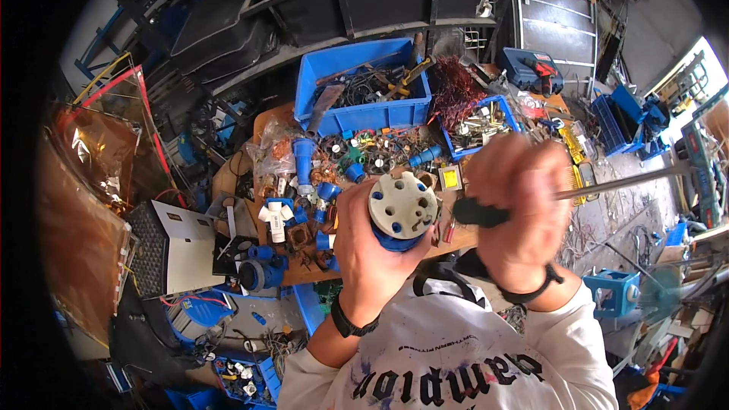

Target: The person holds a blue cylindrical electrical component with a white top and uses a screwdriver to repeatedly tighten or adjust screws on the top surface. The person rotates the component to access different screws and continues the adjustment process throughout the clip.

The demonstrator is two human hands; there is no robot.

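Observation:
My left hand (363,258) is wrapped round an industrial plug (402,203) with a blue body. Its round, off-white face has several holes and a chipped-looking spot, and points up toward me. To the right, my right hand (524,209) is closed round a screwdriver (619,184), somewhat smeared by motion. The dark green handle sticks out on the plug's side, while the long metal shaft points away to the right. The screwdriver and plug are apart. Both hands are above the front part of a cluttered wooden table (456,241).
A blue bin (368,118) of tools and scrap stands at the table's back. Beside it are a smaller blue tray (505,110) of metal parts and tangled reddish wire (459,83). Blue connectors (304,159) and loose parts cover the tabletop. A drill (543,72) lies at back right.

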